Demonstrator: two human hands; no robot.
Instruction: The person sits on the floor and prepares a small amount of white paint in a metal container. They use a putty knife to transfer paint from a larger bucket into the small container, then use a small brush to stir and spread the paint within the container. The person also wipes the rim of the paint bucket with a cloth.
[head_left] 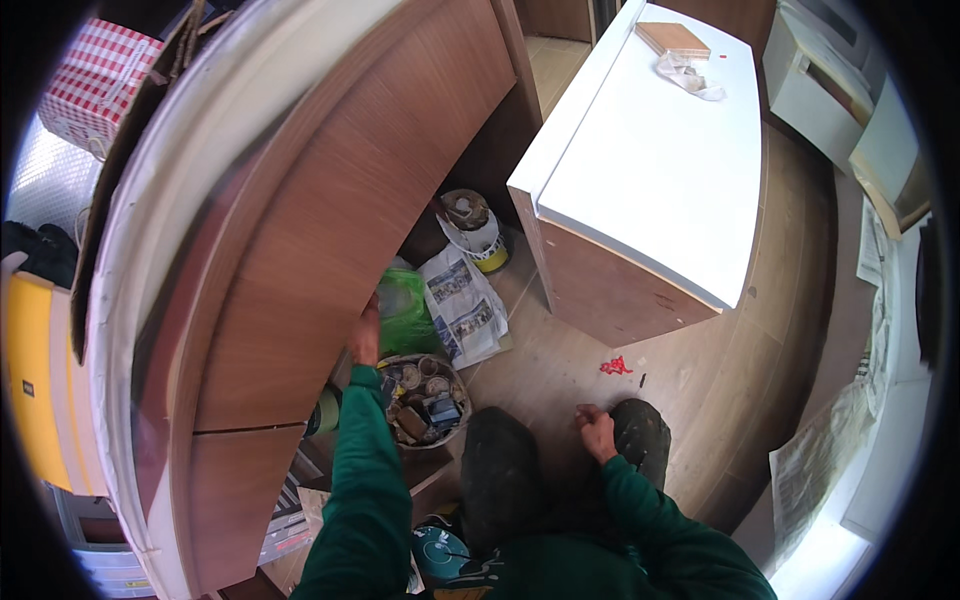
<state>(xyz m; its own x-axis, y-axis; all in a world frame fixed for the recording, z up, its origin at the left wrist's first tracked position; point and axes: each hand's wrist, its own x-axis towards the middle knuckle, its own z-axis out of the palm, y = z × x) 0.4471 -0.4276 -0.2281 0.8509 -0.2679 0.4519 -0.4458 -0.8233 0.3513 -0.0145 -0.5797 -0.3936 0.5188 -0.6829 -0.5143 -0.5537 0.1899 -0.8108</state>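
My left hand [366, 338] reaches down beside the brown wooden panel [330, 190], close to a green plastic bag [402, 310]. Its fingers are partly hidden by the panel's edge, so their grip does not show. Just below it stands a round bucket [466, 405] filled with small tins, boxes and other odds and ends. Over my right knee hangs my right hand [598, 436] with its fingers curled together; whether anything small is in them I cannot make out. A crumpled red scrap [616, 366] lies on the floor ahead of that hand.
A white-topped cabinet [650, 150] stands ahead, bearing a small wooden board [672, 40] and a crumpled clear bag [690, 77]. Folded newspaper [466, 305] and a white tub [480, 240] sit left of it. Plastic sheeting [825, 470] lies along the right side.
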